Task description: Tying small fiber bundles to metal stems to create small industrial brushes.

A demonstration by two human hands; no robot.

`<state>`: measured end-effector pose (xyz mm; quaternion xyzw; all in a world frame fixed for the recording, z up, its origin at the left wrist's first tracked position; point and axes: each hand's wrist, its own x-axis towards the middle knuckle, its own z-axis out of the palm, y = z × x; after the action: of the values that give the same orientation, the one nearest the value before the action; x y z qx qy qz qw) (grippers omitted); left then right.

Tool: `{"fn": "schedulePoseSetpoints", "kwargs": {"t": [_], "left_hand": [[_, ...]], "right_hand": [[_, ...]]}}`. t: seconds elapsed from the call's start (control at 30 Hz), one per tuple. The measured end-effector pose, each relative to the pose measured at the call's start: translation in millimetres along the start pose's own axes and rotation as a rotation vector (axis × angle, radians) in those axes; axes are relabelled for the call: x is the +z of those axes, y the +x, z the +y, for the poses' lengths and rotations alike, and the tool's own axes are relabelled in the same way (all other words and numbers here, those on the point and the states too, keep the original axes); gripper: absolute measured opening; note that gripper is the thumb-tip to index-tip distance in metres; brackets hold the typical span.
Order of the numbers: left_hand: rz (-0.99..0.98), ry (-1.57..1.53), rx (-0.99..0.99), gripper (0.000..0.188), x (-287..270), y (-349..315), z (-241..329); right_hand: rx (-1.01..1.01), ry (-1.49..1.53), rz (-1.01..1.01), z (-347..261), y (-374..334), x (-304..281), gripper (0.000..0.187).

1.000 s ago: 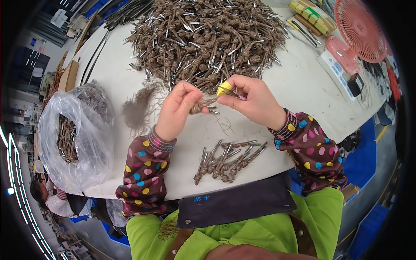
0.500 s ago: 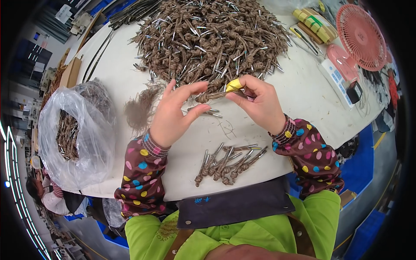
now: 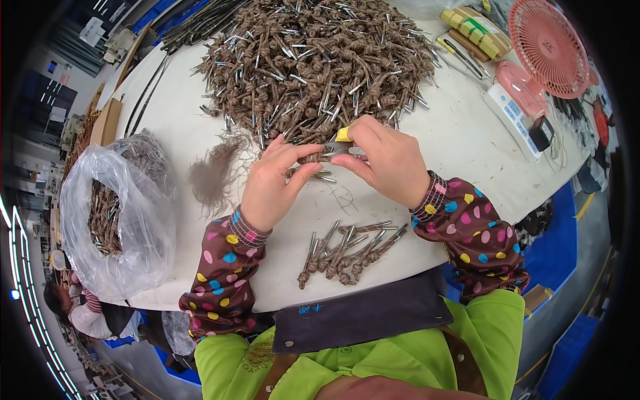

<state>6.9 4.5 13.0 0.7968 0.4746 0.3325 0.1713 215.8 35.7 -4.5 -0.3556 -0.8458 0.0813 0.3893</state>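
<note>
Over the table, both of my hands meet around a short piece of knotted brown cord (image 3: 311, 159). My left hand (image 3: 273, 180) pinches its knotted end between thumb and fingers. My right hand (image 3: 389, 159) is closed on small thread snips (image 3: 337, 148), whose grey blades lie against the cord. Yellow tape (image 3: 343, 134) wraps a right finger. Several similar cords with metal tips (image 3: 324, 176) lie beneath my hands. Closer to me is a small group of knotted cords (image 3: 347, 257). The right palm hides part of the snips.
A large heap of knotted cords (image 3: 313, 60) covers the far middle. At left stands a clear plastic bag (image 3: 143, 220) of cords, beside loose brown fibre (image 3: 215, 172). A pink fan (image 3: 550, 47), power strip (image 3: 513, 117) and yellow-wrapped bundle (image 3: 477, 33) are at right. A person (image 3: 83, 310) sits far left.
My left hand has moved right and closed on the cord, which the right hand was holding. The snips now reach to the left, against the cord. The view has shifted slightly.
</note>
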Motion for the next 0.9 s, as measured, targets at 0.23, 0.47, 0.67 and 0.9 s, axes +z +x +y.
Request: {"fn": "schedulePoseSetpoints", "kwargs": {"t": [0.23, 0.47, 0.67, 0.9], "left_hand": [[0.016, -0.026, 0.007, 0.022, 1.1, -0.6, -1.2], [0.012, -0.040, -0.009, 0.022, -0.4, -1.2, -3.2], [0.007, -0.047, -0.011, 0.022, 0.2, -1.1, -0.6], [0.013, -0.044, 0.013, 0.023, 2.6, -1.1, -0.6]], "right_hand": [[-0.016, 0.029, -0.014, -0.3, -1.2, 3.0, 0.032], [-0.056, 0.087, 0.015, 1.7, 1.5, -3.5, 0.030], [-0.112, 0.033, -0.010, 0.9, 0.5, -0.6, 0.027], [-0.115, 0.055, 0.008, 1.9, 0.5, 0.0, 0.025]]}}
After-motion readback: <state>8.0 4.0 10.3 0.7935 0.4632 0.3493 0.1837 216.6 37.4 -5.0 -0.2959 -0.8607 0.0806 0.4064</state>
